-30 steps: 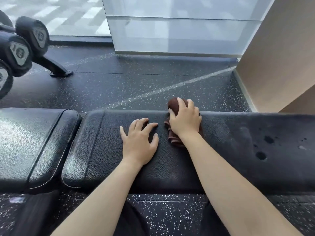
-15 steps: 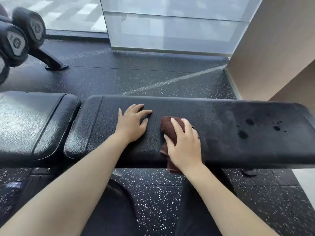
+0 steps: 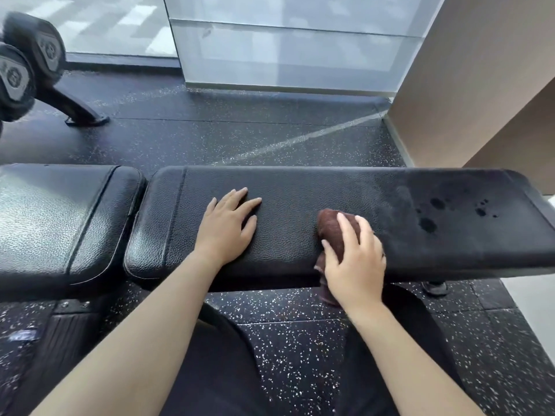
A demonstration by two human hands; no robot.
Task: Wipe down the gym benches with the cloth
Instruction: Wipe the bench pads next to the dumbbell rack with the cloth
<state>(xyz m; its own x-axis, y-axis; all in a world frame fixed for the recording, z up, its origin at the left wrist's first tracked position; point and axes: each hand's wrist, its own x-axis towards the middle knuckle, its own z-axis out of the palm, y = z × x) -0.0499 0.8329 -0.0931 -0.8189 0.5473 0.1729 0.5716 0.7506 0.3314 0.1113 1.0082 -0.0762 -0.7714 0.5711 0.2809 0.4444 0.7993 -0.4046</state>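
A long black padded bench pad [image 3: 300, 190] runs across the view, with a second, shorter pad [image 3: 60, 217] to its left. A bunched dark brown cloth [image 3: 329, 223] lies at the long pad's near edge, part of it hanging over the front. My right hand [image 3: 354, 262] presses on the cloth and grips it. My left hand [image 3: 228, 226] rests flat on the pad to the left, fingers spread, holding nothing. Dark wet spots [image 3: 429, 225] and a damp sheen mark the pad's right part.
Black dumbbells [image 3: 28, 61] on a rack with a foot [image 3: 81, 114] stand at the far left. Speckled rubber floor [image 3: 240, 136] lies beyond the bench. A glass panel [image 3: 285, 55] rises at the back, a beige wall [image 3: 480, 70] at the right.
My right hand drew the cloth from the pad's far edge to its near edge, then shifted it a little to the right. My left hand stayed flat on the pad.
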